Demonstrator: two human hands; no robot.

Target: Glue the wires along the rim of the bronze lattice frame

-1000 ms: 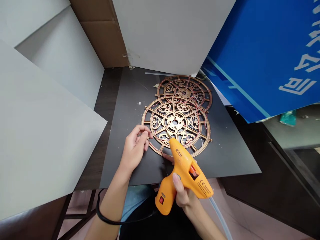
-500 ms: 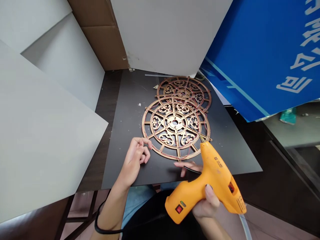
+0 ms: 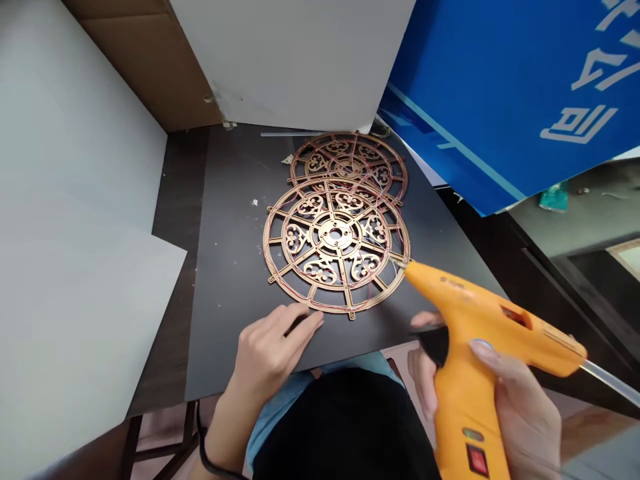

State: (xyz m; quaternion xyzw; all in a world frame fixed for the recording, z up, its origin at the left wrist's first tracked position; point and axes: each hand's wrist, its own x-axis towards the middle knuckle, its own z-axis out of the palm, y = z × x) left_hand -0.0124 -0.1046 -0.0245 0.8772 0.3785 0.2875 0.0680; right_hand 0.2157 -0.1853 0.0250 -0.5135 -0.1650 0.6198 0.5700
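Note:
My right hand (image 3: 525, 407) is wrapped around the handle of an orange hot glue gun (image 3: 475, 307), with fingers around its black trigger. The gun's nozzle points left, at the right rim of a round openwork wooden wheel (image 3: 306, 293). Red and white wires run over this wheel's rings. My left hand (image 3: 270, 350) is closed at the wheel's near rim, thumb and forefinger against the edge. Behind, a second wooden wheel (image 3: 295, 167) lies partly under the first. A clear glue stick (image 3: 611, 381) sticks out of the gun's rear.
A dark board (image 3: 225, 267) covers the tabletop beneath the wheels. White panels (image 3: 75, 280) stand at the left, with a brown cardboard piece (image 3: 145, 67) at the back. A blue panel with white characters (image 3: 475, 100) leans at the right. A black cord (image 3: 203, 447) passes by my left forearm.
The glue gun has swung to the right and turned, its nozzle now pointing left at the wheel's rim. My left hand has turned palm down and its fingers have come to the near rim.

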